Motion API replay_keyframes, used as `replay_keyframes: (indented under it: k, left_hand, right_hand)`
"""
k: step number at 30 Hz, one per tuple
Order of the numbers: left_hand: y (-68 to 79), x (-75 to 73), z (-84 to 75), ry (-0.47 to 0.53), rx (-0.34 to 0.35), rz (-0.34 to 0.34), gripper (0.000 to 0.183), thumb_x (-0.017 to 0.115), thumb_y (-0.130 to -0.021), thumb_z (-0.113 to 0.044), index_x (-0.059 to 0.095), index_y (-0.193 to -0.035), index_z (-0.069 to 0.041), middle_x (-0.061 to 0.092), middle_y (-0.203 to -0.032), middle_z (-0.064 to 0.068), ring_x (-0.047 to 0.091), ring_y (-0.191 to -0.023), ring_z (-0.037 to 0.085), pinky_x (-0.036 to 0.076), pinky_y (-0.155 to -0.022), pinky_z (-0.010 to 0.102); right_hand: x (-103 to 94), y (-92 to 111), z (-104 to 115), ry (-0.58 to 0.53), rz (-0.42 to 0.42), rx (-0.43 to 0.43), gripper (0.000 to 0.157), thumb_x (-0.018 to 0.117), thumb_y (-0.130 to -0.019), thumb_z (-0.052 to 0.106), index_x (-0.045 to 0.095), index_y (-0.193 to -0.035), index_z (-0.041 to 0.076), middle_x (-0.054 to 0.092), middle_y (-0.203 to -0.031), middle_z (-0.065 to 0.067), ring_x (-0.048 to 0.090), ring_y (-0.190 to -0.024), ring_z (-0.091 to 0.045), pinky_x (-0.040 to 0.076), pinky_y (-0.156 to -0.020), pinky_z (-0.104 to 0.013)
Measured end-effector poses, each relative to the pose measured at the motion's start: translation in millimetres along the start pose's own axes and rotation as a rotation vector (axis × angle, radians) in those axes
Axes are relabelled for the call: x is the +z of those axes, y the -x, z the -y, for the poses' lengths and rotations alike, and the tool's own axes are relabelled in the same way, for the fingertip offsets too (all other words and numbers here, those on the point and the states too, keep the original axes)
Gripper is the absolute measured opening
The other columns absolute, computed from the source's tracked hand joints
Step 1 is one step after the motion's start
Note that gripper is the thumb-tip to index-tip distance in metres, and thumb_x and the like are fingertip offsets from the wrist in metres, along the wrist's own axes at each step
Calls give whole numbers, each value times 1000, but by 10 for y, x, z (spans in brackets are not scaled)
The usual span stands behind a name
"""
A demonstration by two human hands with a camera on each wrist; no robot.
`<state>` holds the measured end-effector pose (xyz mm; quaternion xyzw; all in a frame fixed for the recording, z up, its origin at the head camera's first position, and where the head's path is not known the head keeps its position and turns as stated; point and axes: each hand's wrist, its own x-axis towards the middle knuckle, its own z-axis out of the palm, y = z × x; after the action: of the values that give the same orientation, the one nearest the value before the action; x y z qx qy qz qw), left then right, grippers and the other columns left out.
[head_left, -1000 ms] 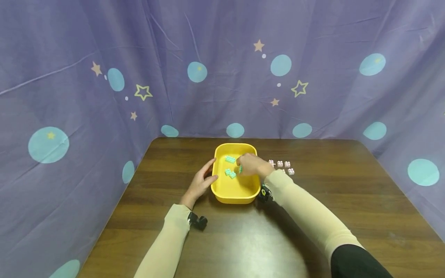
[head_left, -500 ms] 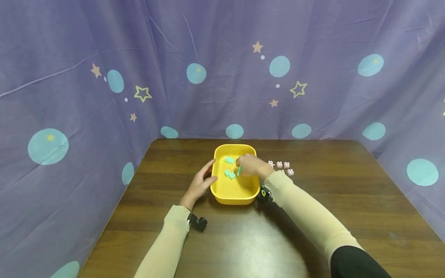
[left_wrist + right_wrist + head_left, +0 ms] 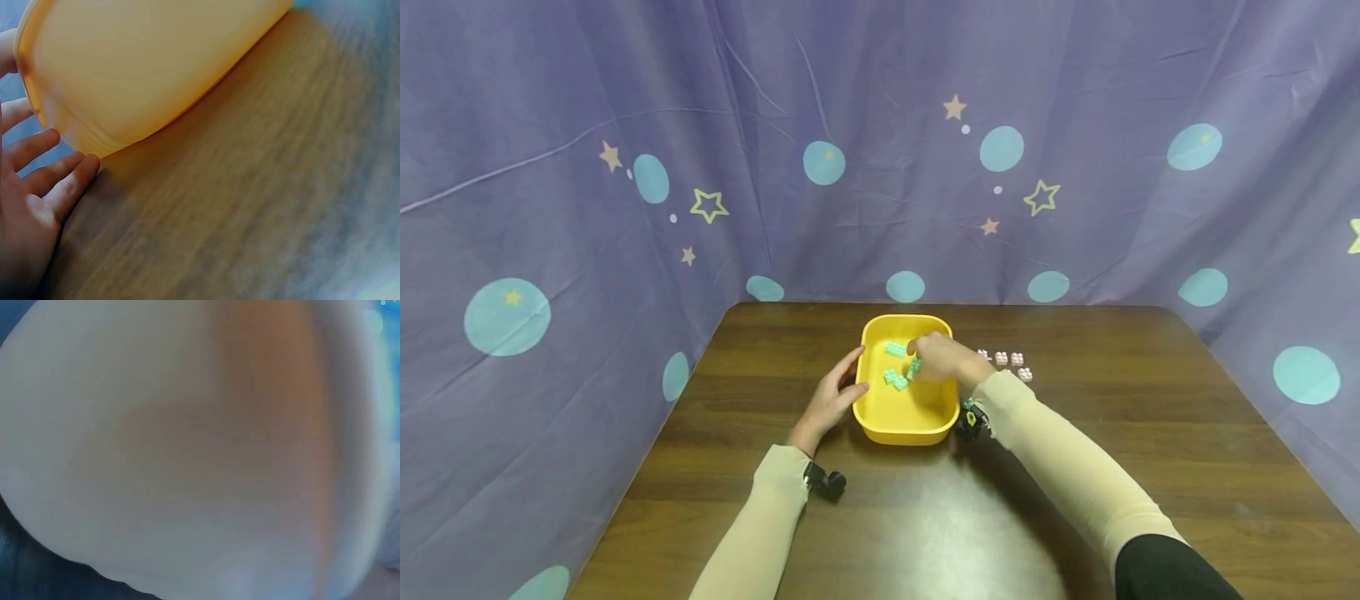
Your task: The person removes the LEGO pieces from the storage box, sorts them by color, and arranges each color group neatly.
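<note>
A yellow plastic bin (image 3: 906, 437) stands on the wooden table. My left hand (image 3: 829, 404) lies against its left side, thumb and fingers spread at the rim. In the left wrist view several fingertips (image 3: 91, 164) touch the outer wall. My right hand (image 3: 943, 358) reaches over the right rim and pinches a mint-green toy brick (image 3: 913, 368), partly covered by the fingers. Other mint-green bricks (image 3: 895, 349) lie on the bin's floor, a pair (image 3: 895, 380) of them close to the held one. The bin's wall (image 3: 156, 487) fills the blurred right wrist view, hiding the right fingers.
Several pale pink toy bricks (image 3: 1017, 359) lie on the table right of the bin, some partly behind the right wrist. The brown table (image 3: 880, 525) ends at a purple patterned curtain (image 3: 865, 225) at the back and sides.
The mint-green brick in my right fingers has turned slightly and shows a little more. Both hands stay nearly in place; the whole head view has shifted slightly.
</note>
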<state>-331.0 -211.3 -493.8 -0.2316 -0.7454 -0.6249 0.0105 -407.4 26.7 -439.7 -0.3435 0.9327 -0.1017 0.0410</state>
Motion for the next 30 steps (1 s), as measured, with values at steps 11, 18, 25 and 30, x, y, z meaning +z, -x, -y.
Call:
replay_keyframes:
  k: [11,18,25,30]
  left_hand:
    - [-9,38,-4,46,5,12,66,57,-93,1,25,-150,8,39,-138,44,42,-124,59,52,-83,20]
    - [-37,37,1,64,16,6,65,56,-93,3,25,-150,7,35,-142,42,39,-128,58,52,-85,21]
    - [-24,25,20,25,-12,4,66,58,-94,-2,26,-151,4,37,-144,39,41,-129,54,51,-85,20]
    - [-10,28,14,3,-17,-5,65,58,-94,-2,28,-151,2,37,-146,36,41,-130,52,50,-85,19]
  right_hand:
    - [-201,175,-27,-8,-60,-55,41,76,-81,19,68,-116,0,71,-112,-11,66,-105,-29,51,-93,-42]
    - [-285,278,-97,-30,-92,-52,41,76,-84,23,68,-118,3,70,-117,-9,65,-108,-27,51,-95,-40]
    - [-345,416,-197,-93,-118,1,44,76,-84,24,67,-121,2,70,-117,-9,67,-97,-25,53,-89,-39]
    - [-411,529,-253,-120,-150,20,45,76,-84,23,66,-122,2,71,-109,-9,64,-79,-15,54,-82,-34]
